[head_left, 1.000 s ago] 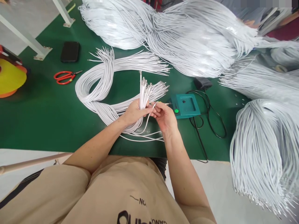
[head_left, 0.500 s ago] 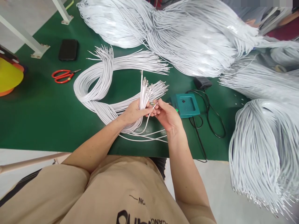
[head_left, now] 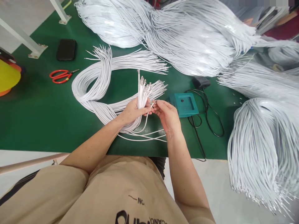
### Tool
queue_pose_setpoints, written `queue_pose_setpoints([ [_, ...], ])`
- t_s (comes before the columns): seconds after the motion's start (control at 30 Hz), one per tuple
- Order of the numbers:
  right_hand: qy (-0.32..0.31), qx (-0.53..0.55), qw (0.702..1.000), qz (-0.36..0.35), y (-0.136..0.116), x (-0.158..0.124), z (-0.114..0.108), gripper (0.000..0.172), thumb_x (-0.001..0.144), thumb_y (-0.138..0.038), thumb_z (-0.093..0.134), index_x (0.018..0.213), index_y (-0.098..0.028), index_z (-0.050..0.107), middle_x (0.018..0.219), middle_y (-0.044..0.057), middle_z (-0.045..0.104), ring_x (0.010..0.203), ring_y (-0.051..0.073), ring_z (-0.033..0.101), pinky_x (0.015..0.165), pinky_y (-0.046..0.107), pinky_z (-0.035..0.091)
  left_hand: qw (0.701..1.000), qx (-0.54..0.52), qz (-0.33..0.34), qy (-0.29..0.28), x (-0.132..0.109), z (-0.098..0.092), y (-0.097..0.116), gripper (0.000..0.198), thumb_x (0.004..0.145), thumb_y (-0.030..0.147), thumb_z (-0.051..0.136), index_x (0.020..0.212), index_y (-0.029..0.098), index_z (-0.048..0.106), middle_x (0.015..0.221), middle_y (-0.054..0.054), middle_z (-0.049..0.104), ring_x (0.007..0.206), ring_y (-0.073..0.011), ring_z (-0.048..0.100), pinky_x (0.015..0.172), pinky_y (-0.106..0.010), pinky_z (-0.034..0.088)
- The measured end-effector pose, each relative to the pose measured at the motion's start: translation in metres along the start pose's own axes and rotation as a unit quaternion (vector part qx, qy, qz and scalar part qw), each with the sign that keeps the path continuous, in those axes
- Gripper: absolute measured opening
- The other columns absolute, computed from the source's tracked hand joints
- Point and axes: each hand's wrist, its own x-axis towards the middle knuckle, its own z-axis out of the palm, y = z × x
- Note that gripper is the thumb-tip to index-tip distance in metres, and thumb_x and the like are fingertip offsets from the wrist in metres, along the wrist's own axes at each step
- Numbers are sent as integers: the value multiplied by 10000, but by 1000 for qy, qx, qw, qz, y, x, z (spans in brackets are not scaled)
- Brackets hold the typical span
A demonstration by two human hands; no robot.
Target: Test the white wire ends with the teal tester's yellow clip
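Your left hand (head_left: 132, 112) has its grip closed round a wire bundle (head_left: 143, 96), thumb across the front; silvery ends stand up above that grip, one reaching higher than the others, and the white lengths bend round below it. Right hand (head_left: 170, 117): grip nearly closed, thumb and fingertips pinched at the end of a single wire (head_left: 147, 120), just beside your left thumb; tip brownish, too small to read closely. The wire drops from between both grips. A few loose strands (head_left: 149, 139) cross the green tabletop (head_left: 35, 118) below them. Left of your left grip, a looped coil (head_left: 78, 88) of white wire; beyond that, red-handled snips (head_left: 59, 77) and a black box (head_left: 66, 49). Just right of your right grip, a teal device (head_left: 188, 113), black cord (head_left: 211, 107) trailing further right. Past both grips, a big wire heap (head_left: 187, 37); well right, a drooping bundle (head_left: 255, 140).
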Motion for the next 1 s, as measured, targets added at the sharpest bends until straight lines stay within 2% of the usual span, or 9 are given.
queue_pose_setpoints([
  [0.13, 17, -85, 995, -39, -5, 0, 3, 176, 654, -315, 788, 757, -178, 746, 697, -13, 676, 654, 115, 590, 735, 294, 516, 1000, 4, -8, -15, -1, 1, 2, 291, 698, 287, 781, 856, 120, 602, 918, -47, 652, 675, -97, 629, 578, -223, 497],
  [0.27, 18, -203, 976, -83, -11, 0, 5, 70, 691, -240, 683, 666, -179, 705, 646, -15, 668, 643, 128, 586, 699, 284, 494, 999, 17, -14, -47, -3, -1, 2, 249, 749, 282, 749, 882, 125, 608, 864, -34, 640, 688, -104, 627, 606, -230, 508],
  [0.37, 40, -269, 959, -85, -13, 1, 5, 93, 674, -214, 625, 588, -187, 646, 588, -23, 630, 619, 130, 565, 653, 272, 473, 998, 24, -7, -60, -3, -3, 0, 227, 762, 255, 736, 909, 129, 617, 880, -33, 645, 669, -93, 621, 610, -229, 508],
  [0.57, 43, -187, 981, 2, -13, 0, 1, 125, 699, -310, 631, 663, -194, 662, 633, -31, 566, 569, 102, 480, 586, 261, 488, 998, 17, -29, -57, -2, -5, 0, 213, 770, 244, 728, 898, 124, 607, 816, -13, 624, 672, -105, 638, 607, -228, 510],
  [0.67, 24, -192, 980, -41, -14, -1, 1, 230, 784, -400, 611, 823, -204, 724, 758, -14, 629, 661, 108, 523, 682, 259, 486, 998, 14, -30, -62, -3, -5, 1, 256, 774, 235, 728, 974, 125, 613, 799, -7, 625, 676, -106, 641, 616, -226, 512],
  [0.77, -11, -262, 961, -90, -11, -1, 0, 198, 811, -373, 621, 825, -197, 712, 786, -5, 666, 724, 133, 562, 750, 278, 467, 998, 6, -32, -58, -3, -5, 2, 272, 756, 216, 740, 977, 122, 613, 770, 2, 622, 661, -103, 640, 604, -219, 510],
  [0.87, -11, -382, 907, -178, -2, 0, -2, 156, 859, -295, 572, 769, -201, 656, 785, 18, 669, 744, 170, 575, 754, 306, 451, 997, -11, -47, -52, -1, -6, 0, 309, 741, 201, 748, 1009, 121, 617, 744, 4, 633, 641, -103, 642, 597, -217, 506],
  [0.93, 1, -508, 820, -263, 4, 3, -4, 230, 929, -279, 479, 782, -202, 638, 826, 60, 664, 810, 208, 572, 781, 335, 431, 997, -30, -64, -41, 1, -7, -3, 336, 733, 185, 745, 1037, 116, 619, 733, 0, 648, 631, -103, 647, 592, -212, 498],
  [1.0, -1, -626, 708, -327, 7, 6, -7, 324, 984, -279, 374, 814, -196, 637, 864, 100, 656, 872, 241, 556, 812, 363, 402, 995, -45, -81, -25, 3, -8, -6, 375, 723, 159, 739, 1075, 113, 617, 734, 0, 657, 621, -101, 654, 577, -200, 483],
])
